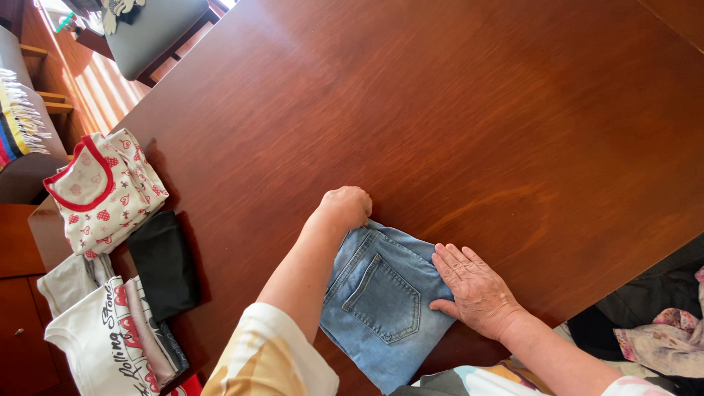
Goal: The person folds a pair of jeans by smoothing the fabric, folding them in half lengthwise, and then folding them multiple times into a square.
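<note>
I see a folded pair of light blue denim jeans (pixel 381 312), back pocket up, lying at the near edge of a dark brown wooden table (pixel 455 110). I judge the denim thick, fairly stiff, not slippery or fragile; the folded edges look the best places to grasp. My right hand (pixel 475 290) lies flat, fingers spread, on its right side. My left hand (pixel 345 207) is curled in a fist at its far corner; whether it pinches cloth I cannot tell. Toward the table's left edge lie a heart-patterned white top with red trim (pixel 103 191), a black folded garment (pixel 165 264) and a white printed shirt (pixel 103 345).
</note>
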